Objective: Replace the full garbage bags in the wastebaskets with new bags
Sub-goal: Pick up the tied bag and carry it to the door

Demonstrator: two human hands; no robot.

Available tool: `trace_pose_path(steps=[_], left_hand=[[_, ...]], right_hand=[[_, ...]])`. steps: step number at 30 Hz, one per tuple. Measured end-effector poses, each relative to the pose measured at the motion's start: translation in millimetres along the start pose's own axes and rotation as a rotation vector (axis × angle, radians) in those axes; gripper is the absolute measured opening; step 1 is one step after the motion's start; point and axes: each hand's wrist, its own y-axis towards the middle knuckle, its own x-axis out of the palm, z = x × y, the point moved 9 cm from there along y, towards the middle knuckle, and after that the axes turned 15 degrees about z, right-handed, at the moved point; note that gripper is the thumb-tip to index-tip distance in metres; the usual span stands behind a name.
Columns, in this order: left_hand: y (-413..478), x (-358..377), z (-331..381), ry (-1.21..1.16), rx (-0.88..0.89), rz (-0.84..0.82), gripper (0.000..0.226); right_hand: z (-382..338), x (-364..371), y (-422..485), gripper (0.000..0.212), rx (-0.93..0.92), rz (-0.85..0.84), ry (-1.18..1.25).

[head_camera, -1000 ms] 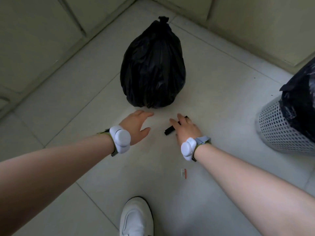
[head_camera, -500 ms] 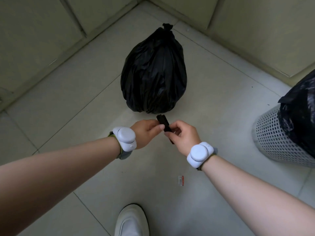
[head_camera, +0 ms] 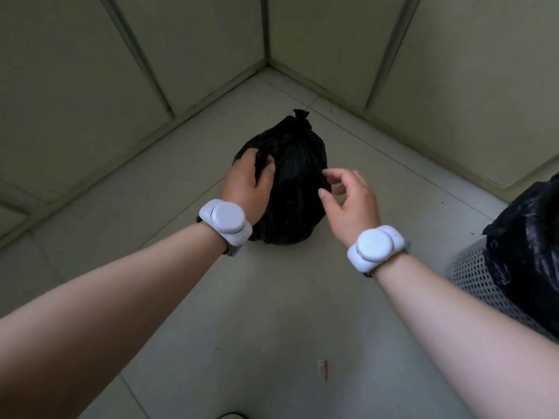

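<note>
A full black garbage bag [head_camera: 298, 201], tied at the top, stands on the tiled floor near the corner. In front of it, my left hand [head_camera: 249, 184] grips a small folded black bag [head_camera: 261, 163] between thumb and fingers; the piece is hard to separate from the black bag behind it. Just to the right, my right hand [head_camera: 348, 196] hovers with loosely curled fingers and holds nothing. At the right edge stands a white perforated wastebasket [head_camera: 472, 279] with a black bag [head_camera: 532, 234] bulging out of its top.
Two panelled walls meet in a corner [head_camera: 267, 60] behind the tied bag. A small white and red scrap [head_camera: 323, 368] lies on the floor tiles near me. The tip of my shoe [head_camera: 233, 415] shows at the bottom edge.
The view has risen and tilted toward the corner. Both hands lifted off the floor with the small black folded bag; the right hand let go of it and only the left hand holds it.
</note>
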Motion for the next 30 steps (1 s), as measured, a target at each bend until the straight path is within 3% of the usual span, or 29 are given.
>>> trace_pose_path(steps=[4,11,15,18,21,26,30], left_hand=[[23.0,-5.2,-8.4,0.094,-0.028,0.021,0.046],[27.5,-1.2,-21.6,0.109,-0.04,0.004,0.037],[28.4,-6.2,-27.5,0.121,-0.036,0.019,0.037],[26.4,-5.6,-32.2,0.135,-0.057,0.013,0.039],[23.9,-5.4,-28.5,0.147,-0.084,0.003,0.041],[10.7,-20.7,7.8,0.171,-0.111,-0.03,0.039],[2.0,-60.6,62.2,0.202,-0.166,-0.045,0.036]], right_hand=[[-14.9,28.3,40.7,0.048,-0.016,-0.087,-0.04],[-18.7,87.3,78.0,0.064,0.062,-0.307,-0.122],[-27.7,99.8,74.6,0.053,-0.029,-0.426,-0.244],[-27.2,93.4,68.1,0.029,-0.074,-0.404,-0.352],[-34.5,64.8,65.4,0.02,-0.074,-0.277,-0.31],[-59.2,21.1,54.4,0.022,-0.084,-0.262,-0.281],[-89.5,-25.9,49.1,0.03,0.012,-0.279,-0.259]])
